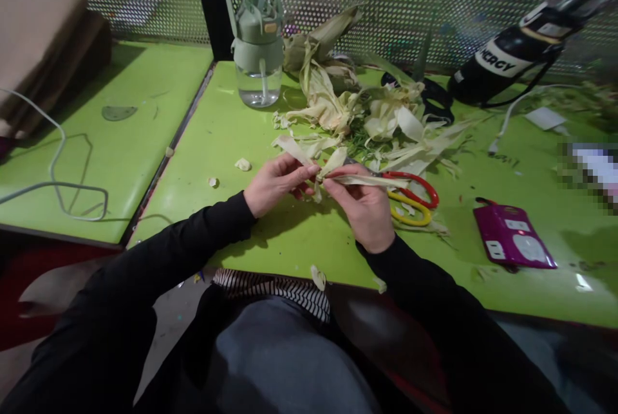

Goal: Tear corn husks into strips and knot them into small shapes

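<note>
My left hand (277, 183) and my right hand (365, 211) meet over the green table, both closed with fingertips pinching pale corn husk strips (334, 159) where they come together. One strip sticks up and left past my left thumb; another runs right across my right hand. Scissors with one red and one yellow handle loop (414, 219) lie just beyond my right hand, their blades partly hidden. Behind my hands spreads a heap of dry corn husks (333, 108) with bits of green among them.
A water bottle (259, 73) stands at the back, and a black flask (506, 56) leans at back right. A purple pouch (516, 239) lies on the right. Brown cardboard (43, 21) and a white cable (60, 143) are at left. A gap (168, 137) splits the tabletops.
</note>
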{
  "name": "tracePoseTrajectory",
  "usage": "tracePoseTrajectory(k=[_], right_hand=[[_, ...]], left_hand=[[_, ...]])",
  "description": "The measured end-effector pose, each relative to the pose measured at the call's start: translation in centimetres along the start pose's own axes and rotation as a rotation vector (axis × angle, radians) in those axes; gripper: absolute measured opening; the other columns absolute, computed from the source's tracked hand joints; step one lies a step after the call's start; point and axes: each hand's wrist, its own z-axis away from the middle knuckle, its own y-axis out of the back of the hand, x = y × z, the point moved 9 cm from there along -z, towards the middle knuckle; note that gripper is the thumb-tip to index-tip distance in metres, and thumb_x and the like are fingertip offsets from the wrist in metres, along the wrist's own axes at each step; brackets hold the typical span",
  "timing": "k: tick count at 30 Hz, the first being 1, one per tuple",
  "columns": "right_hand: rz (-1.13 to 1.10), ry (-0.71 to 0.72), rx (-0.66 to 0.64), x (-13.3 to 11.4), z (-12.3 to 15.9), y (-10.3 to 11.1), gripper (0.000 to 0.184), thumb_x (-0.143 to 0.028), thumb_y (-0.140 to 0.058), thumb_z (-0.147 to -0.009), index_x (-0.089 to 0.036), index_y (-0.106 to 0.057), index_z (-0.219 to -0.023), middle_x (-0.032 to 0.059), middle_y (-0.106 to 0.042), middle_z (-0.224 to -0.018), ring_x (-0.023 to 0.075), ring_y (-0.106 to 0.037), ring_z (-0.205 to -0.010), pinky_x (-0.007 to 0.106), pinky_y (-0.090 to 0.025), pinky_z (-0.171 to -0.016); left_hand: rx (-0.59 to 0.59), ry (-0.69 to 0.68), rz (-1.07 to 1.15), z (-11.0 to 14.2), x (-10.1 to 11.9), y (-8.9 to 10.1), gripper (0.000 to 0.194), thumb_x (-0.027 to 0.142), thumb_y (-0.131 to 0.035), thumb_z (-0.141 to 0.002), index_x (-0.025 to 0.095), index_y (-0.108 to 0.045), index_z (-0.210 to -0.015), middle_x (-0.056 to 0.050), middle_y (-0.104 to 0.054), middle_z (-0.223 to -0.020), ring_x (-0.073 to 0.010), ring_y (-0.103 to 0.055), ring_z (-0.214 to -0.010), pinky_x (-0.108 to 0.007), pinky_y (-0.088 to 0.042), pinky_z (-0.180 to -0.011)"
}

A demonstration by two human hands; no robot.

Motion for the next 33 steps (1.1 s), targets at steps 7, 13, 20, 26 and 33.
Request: tracePoseTrajectory(k=[7, 13, 20, 26, 33], right_hand=[[0.333, 0.348, 0.108, -3.5, 0.8, 0.8, 0.004, -0.027, -0.07, -0.091, -0.026, -0.067, -0.093, 0.0032, -0.071, -0.092, 0.0193, -0.066, -0.085, 0.036, -0.054, -0.075], [0.411, 0.522, 0.139, -4.1, 1.2, 0.6, 0.007, -0.021, -0.072, -0.089, -0.024, -0.068, -0.094, 0.0006, -0.074, -0.088, 0.0173, -0.07, -0.081, 0.033, -0.055, -0.073], [0.334, 0.402, 0.153, -3.1, 0.8, 1.2, 0.004, -0.024, -0.071, -0.091, -0.024, -0.068, -0.093, -0.0014, -0.072, -0.085, 0.0158, -0.069, -0.075, 0.031, -0.056, -0.069], [0.308, 0.375, 0.125, -2.9, 0.8, 1.2, 0.003, -0.026, -0.069, -0.092, -0.024, -0.067, -0.093, -0.0026, -0.071, -0.085, 0.0123, -0.065, -0.07, 0.027, -0.053, -0.064], [0.335, 0.427, 0.086, -3.4, 0.8, 0.8, 0.004, -0.024, -0.069, -0.092, -0.024, -0.067, -0.095, -0.0002, -0.072, -0.086, 0.0148, -0.069, -0.076, 0.029, -0.056, -0.067]], left_hand=[[-0.041, 0.063, 0.012, 0.4, 0.0, -0.6, 0.012, 0.018, -0.059, -0.098, 0.014, -0.056, -0.087, 0.005, -0.066, -0.063, -0.0023, -0.056, -0.04, -0.013, -0.036, -0.039], [-0.101, 0.054, 0.101, 0.6, -0.2, -1.1, 0.01, 0.016, -0.056, -0.098, 0.011, -0.064, -0.098, 0.002, -0.068, -0.068, -0.0019, -0.055, -0.045, -0.013, -0.04, -0.045], [-0.187, -0.018, 0.112, 0.5, -0.2, -1.3, 0.016, 0.011, -0.061, -0.09, 0.01, -0.067, -0.105, -0.001, -0.072, -0.076, -0.0051, -0.063, -0.058, -0.016, -0.046, -0.054], [-0.225, -0.061, 0.031, 0.0, -0.8, -1.3, 0.027, 0.016, -0.076, -0.083, 0.009, -0.066, -0.107, -0.002, -0.074, -0.077, -0.0071, -0.064, -0.06, -0.017, -0.049, -0.056], [-0.172, -0.076, 0.073, 0.4, -0.5, -1.5, 0.019, 0.02, -0.071, -0.089, 0.011, -0.065, -0.104, 0.001, -0.069, -0.072, -0.0069, -0.063, -0.06, -0.018, -0.05, -0.056]])
